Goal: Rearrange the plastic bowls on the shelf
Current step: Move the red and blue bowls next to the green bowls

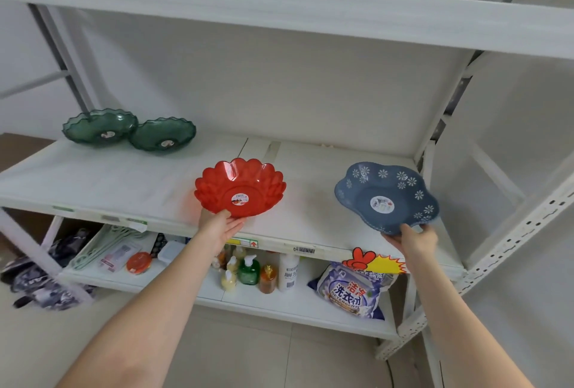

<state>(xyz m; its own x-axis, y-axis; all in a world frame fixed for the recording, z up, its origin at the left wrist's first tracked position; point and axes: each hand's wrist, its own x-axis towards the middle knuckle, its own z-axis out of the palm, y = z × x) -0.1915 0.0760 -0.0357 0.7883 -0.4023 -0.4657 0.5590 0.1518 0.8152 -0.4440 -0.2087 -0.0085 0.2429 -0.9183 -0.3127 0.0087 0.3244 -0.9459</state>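
- the left hand (219, 226) gripped the near rim of a red petal-edged plastic bowl (239, 187).
- the right hand (414, 240) pinched the near rim of a blue flower-patterned plastic bowl (386, 196).

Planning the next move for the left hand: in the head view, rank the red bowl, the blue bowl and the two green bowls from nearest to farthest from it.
1. Red bowl: held at its near rim by the left hand, mid-shelf.
2. Blue bowl: to the right, held by the right hand.
3. Right green bowl: back left of the shelf.
4. Left green bowl: far back-left corner, touching or overlapping its twin.
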